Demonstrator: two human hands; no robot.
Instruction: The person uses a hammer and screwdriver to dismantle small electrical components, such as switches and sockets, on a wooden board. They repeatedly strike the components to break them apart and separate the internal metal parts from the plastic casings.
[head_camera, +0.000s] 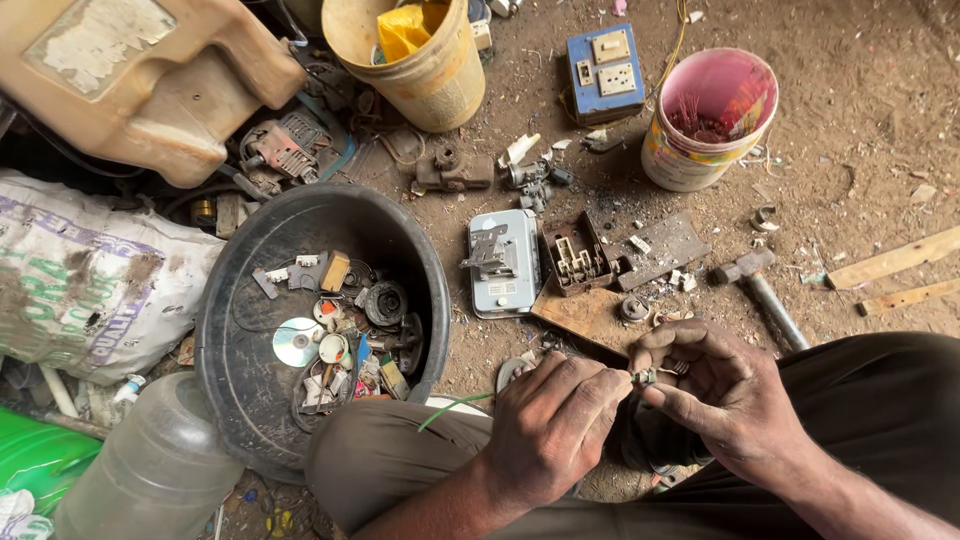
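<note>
A small metal part sits low & right of center in the frame, pinched between both hands. The left hand has its fingers pressed together, tips closed on the part's left side. The right hand curls around from the right, thumb & 1st finger squeezing the part's other side. A thin green wire pokes out to the left from under the left hand, across the person's knee. Just above the hands, on the dirt, lie a rusty flat plate, a brown open switch box & a grey switch cover, all close together. A hammer lies to the right of them, head near the right hand's top. To the left, mid frame, is a big black tub w/ a shiny disc & lots of little scrap bits inside. Up top: a yellow bucket in the middle, a blue socket board next to it, a pink bucket at upper right. A clear plastic bottle is at lower left & a white sack sits at the left edge.
</note>
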